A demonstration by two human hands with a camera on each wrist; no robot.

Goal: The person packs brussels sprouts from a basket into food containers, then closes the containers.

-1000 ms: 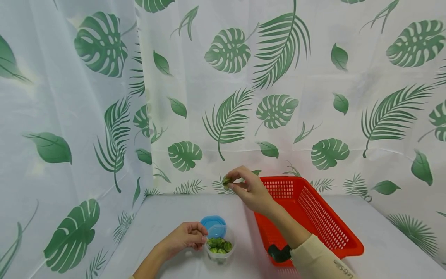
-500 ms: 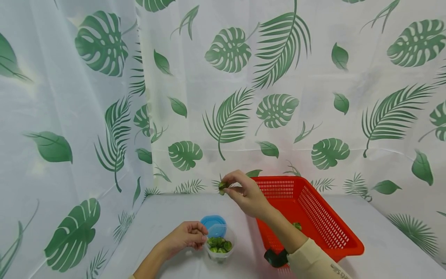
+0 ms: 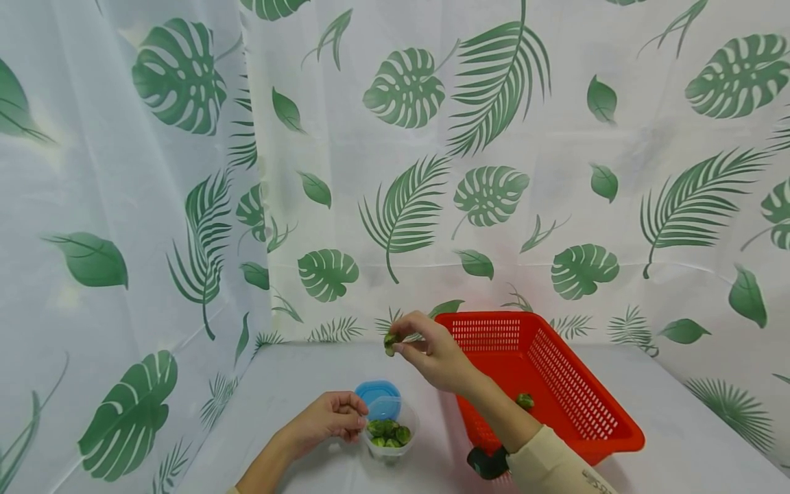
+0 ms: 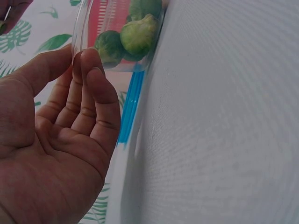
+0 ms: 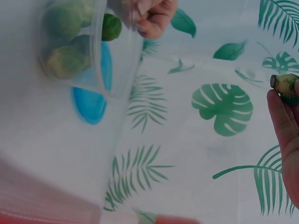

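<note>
My right hand (image 3: 435,351) pinches a Brussels sprout (image 3: 390,344) between thumb and fingers, held up above the table behind the tub. Its cut brown stem end shows in the right wrist view, where the sprout (image 5: 285,87) is at the right edge. My left hand (image 3: 333,417) holds the rim of a clear plastic tub (image 3: 390,453) between thumb and fingertips. Several green Brussels sprouts (image 4: 138,36) lie inside this tub, which stands upright on the table. Behind it lies a blue lid (image 3: 373,391), partly seen through the tub's wall.
A red perforated basket (image 3: 518,367) stands to the right, with one Brussels sprout (image 3: 524,401) on its floor. My right forearm crosses the basket's left side. A leaf-printed white curtain (image 3: 426,206) closes off the back and sides of the table.
My right hand has moved left and slightly down with its sprout. The sprout on the basket floor, hidden behind my forearm at first, is now in view. The left hand and tub stayed put.
</note>
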